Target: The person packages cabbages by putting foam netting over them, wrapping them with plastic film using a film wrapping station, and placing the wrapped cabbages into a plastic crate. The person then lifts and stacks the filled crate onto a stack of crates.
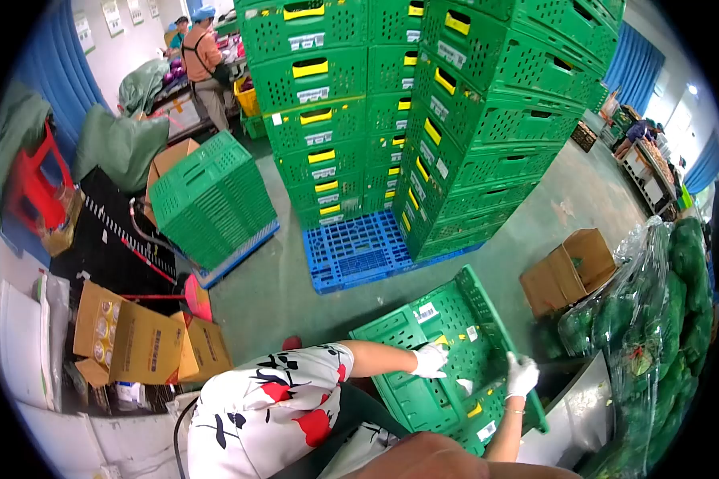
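Observation:
A green plastic crate (pixel 487 315) with perforated walls, white labels and yellow handle parts is tilted in front of my body. My left hand (pixel 430 361), in a white glove, is closed at the crate's wall beside a yellow handle; the exact grip is partly hidden. Over on the other side, my right hand (pixel 522 377), also gloved in white, has its fingers bent over the crate's rim. A small white scrap or label (pixel 465 385) shows on the crate near my left hand.
Tall stacks of green crates (pixel 471 152) stand on a blue pallet (pixel 347 254). Flattened green crates (pixel 212 199) are piled at left. Cardboard boxes (pixel 148 343) lie near left, another box (pixel 567 271) at right, beside plastic-wrapped green produce (pixel 639 319). Co-workers (pixel 204 60) stand at far tables.

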`<state>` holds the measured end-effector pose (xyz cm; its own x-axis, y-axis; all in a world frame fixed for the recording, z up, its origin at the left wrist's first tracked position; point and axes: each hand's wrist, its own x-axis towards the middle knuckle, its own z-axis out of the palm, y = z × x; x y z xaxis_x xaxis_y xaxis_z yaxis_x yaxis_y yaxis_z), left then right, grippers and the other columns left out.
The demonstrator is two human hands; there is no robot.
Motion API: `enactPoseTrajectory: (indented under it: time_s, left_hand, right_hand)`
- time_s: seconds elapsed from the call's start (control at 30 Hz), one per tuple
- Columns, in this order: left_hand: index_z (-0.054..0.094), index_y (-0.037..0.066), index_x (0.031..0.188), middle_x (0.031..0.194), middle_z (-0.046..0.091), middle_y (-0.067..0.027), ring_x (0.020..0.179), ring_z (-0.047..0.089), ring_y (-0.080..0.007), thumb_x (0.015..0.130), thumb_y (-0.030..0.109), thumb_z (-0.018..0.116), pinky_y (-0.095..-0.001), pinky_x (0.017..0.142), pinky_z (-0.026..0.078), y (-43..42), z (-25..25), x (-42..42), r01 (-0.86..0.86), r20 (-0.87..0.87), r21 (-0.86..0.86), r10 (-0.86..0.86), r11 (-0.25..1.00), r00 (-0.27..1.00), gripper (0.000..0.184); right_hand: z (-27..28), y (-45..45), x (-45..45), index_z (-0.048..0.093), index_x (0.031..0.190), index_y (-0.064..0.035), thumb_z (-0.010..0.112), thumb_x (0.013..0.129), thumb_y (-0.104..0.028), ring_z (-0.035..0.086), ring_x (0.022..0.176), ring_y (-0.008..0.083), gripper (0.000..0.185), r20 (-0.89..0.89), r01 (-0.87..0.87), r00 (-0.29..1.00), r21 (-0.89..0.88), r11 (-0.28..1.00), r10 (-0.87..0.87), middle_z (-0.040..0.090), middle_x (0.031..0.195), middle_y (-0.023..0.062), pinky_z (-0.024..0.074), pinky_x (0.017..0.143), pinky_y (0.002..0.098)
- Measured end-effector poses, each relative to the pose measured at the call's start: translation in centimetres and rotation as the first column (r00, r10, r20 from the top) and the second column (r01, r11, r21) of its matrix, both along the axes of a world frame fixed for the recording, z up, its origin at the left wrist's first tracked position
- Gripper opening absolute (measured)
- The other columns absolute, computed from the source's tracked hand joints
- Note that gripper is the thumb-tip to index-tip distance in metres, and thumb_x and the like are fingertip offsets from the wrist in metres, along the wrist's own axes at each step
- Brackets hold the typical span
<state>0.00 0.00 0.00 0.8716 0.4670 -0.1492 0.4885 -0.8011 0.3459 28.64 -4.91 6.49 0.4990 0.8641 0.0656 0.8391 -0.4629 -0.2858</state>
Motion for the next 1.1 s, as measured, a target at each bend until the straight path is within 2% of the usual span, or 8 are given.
enactPoseTrajectory:
  time_s: [0.3, 0.43, 0.47, 0.53, 0.6, 0.77, 0.93, 1.1]
  left_hand:
    - [0.068, 0.001, 0.070, 0.061, 0.064, -0.0149, 0.056, 0.063, -0.0338, 0.083, 0.039, 0.063, -0.0452, 0.057, 0.052, -3.4, 12.1, -4.6, 0.594, -0.093, -0.512, -0.727, 0.621, 0.680, 0.040]
    - [0.068, 0.001, 0.083, 0.068, 0.068, -0.0097, 0.054, 0.064, -0.0284, 0.082, 0.036, 0.067, -0.0391, 0.057, 0.055, -0.9, 9.4, -2.3, -0.079, -0.328, -0.868, -0.446, 0.491, 0.832, 0.035]
    - [0.068, 0.001, 0.091, 0.081, 0.069, -0.0101, 0.068, 0.067, -0.0275, 0.082, 0.037, 0.067, -0.0391, 0.066, 0.056, -1.2, 6.9, -1.8, 0.279, -0.301, -0.628, -0.557, 0.727, 0.774, 0.037]
    - [0.065, 0.002, 0.107, 0.109, 0.066, -0.0110, 0.098, 0.064, -0.0273, 0.084, 0.039, 0.066, -0.0429, 0.085, 0.051, -1.2, 2.6, -1.8, 0.698, -0.291, -0.192, -0.719, 0.690, 0.631, 0.044]
    - [0.062, 0.002, 0.120, 0.138, 0.052, -0.0115, 0.133, 0.043, -0.0300, 0.084, 0.042, 0.066, -0.0524, 0.110, 0.032, -1.7, -0.6, -2.4, 0.799, -0.340, -0.199, -0.804, 0.568, 0.488, 0.054]
    - [0.065, 0.003, 0.118, 0.142, 0.050, -0.0132, 0.136, 0.042, -0.0329, 0.084, 0.031, 0.064, -0.0536, 0.116, 0.025, -0.5, -1.6, -4.3, 0.861, -0.382, -0.017, -0.799, 0.508, 0.464, 0.043]
    - [0.062, 0.004, 0.075, 0.076, 0.065, -0.0111, 0.075, 0.064, -0.0290, 0.084, 0.023, 0.060, -0.0459, 0.114, 0.033, -0.5, 4.2, -2.0, 0.803, -0.122, 0.079, -0.793, 0.591, 0.597, 0.021]
    - [0.057, 0.011, 0.062, 0.062, 0.059, -0.0081, 0.059, 0.061, -0.0281, 0.080, 0.018, 0.056, -0.0446, 0.062, 0.048, 6.3, 15.7, -7.3, 0.498, -0.032, 0.237, -0.506, 0.834, 0.862, 0.019]
  right_hand:
    - [2.9, -1.3, -4.4, 0.060, 0.125, -0.0059, 0.076, 0.080, -0.015, 0.059, 0.113, 0.0331, 0.048, 0.227, -0.183, 0.971, 0.497, 0.848, 0.076, 0.063, 0.121, 0.0150, 0.0455, 0.099, 0.0418]
    - [-3.7, -7.8, -8.1, 0.058, 0.122, -0.0041, 0.068, 0.088, -0.031, 0.066, 0.097, 0.0330, 0.044, -0.051, 0.055, 0.997, 0.059, 0.997, -0.052, 0.066, 0.109, 0.0176, 0.0524, 0.083, 0.0409]
    - [-4.6, -8.9, -8.3, 0.063, 0.114, -0.0025, 0.066, 0.088, -0.041, 0.068, 0.087, 0.0354, 0.046, -0.116, 0.176, 0.970, -0.268, 0.947, -0.213, 0.068, 0.100, 0.0177, 0.0539, 0.076, 0.0433]
    - [-7.1, -11.2, -8.8, 0.074, 0.094, -0.0059, 0.066, 0.085, -0.054, 0.070, 0.087, 0.0347, 0.050, -0.175, 0.149, 0.946, -0.514, 0.845, -0.273, 0.071, 0.095, 0.0195, 0.0549, 0.076, 0.0430]
    - [-8.3, -12.3, -9.3, 0.071, 0.102, -0.0044, 0.068, 0.081, -0.059, 0.071, 0.090, 0.0331, 0.058, -0.233, 0.116, 0.916, -0.627, 0.770, -0.328, 0.072, 0.097, 0.0191, 0.0553, 0.078, 0.0422]
    - [-12.9, -12.0, -9.4, 0.067, 0.104, -0.0045, 0.073, 0.080, -0.054, 0.071, 0.093, 0.0321, 0.055, -0.231, 0.134, 0.918, -0.582, 0.802, -0.321, 0.073, 0.099, 0.0155, 0.0560, 0.080, 0.0417]
    - [-6.7, -13.5, -8.3, 0.069, 0.098, -0.0028, 0.068, 0.077, -0.039, 0.071, 0.083, 0.0351, 0.042, -0.235, 0.217, 0.908, -0.444, 0.869, -0.347, 0.072, 0.088, 0.0200, 0.0566, 0.077, 0.0421]
    - [-1.2, -25.7, 0.0, 0.061, 0.077, 0.0003, 0.061, 0.090, -0.036, 0.066, 0.064, 0.0229, 0.039, -0.415, 0.549, 0.750, -0.042, 0.835, -0.514, 0.066, 0.067, 0.0129, 0.0509, 0.059, 0.0344]
